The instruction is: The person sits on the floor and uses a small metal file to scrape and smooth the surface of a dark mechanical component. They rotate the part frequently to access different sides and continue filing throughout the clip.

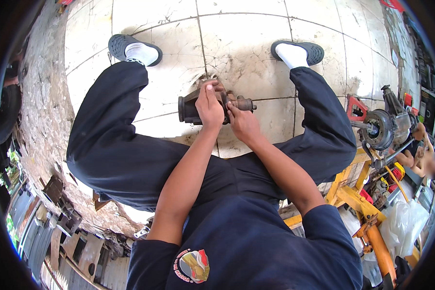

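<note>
A dark, greasy metal housing [191,110], like a cast vehicle part, lies on its side on the tiles between my feet. A wide round flange forms its left end, and a narrower stepped neck [247,104] with a short stub forms the right. My left hand [210,107] lies over the middle of the housing, fingers close together and curved round its far side. At the base of the neck, my right hand [244,122] pinches the part with thumb and fingers. The undersides of both hands are hidden, so any smaller piece there cannot be made out.
Stained white tiles [246,38] spread ahead, with rough broken concrete [41,106] on the left. At the right stand a red stand [356,108], an axle with a hub drum [378,129] and a yellow frame [357,200]. Another person's arm [419,133] reaches to the axle.
</note>
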Tool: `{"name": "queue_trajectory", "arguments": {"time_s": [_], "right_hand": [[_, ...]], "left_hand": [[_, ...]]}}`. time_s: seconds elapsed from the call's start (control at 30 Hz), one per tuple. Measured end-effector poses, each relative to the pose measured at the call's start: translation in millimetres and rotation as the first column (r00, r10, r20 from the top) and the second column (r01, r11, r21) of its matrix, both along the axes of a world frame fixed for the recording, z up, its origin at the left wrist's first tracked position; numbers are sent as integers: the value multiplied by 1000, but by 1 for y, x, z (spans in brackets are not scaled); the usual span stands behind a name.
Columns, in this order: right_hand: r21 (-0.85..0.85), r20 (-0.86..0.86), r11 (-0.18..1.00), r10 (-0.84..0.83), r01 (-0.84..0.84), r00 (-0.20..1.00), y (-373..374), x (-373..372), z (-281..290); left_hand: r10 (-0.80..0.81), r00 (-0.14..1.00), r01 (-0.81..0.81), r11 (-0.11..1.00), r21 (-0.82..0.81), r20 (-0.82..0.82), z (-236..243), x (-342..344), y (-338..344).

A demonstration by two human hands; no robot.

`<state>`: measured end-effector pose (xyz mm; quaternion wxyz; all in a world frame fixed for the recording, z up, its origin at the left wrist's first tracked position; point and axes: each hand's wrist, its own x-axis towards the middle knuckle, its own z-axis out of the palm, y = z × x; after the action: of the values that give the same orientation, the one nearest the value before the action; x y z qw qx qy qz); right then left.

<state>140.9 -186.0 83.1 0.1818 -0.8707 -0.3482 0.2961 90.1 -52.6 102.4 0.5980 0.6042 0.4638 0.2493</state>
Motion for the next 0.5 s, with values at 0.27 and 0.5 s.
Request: {"name": "queue_trajectory", "arguments": {"time_s": [0.27, 0.5], "right_hand": [[-108, 36, 992, 76, -72, 996, 6, -13, 11], [-138, 19, 983, 124, -120, 992, -8, -18, -2]], "left_hand": [[-50, 991, 53, 998, 25, -125, 5, 1, 1], [-63, 992, 68, 997, 43, -112, 4, 2, 1]]}}
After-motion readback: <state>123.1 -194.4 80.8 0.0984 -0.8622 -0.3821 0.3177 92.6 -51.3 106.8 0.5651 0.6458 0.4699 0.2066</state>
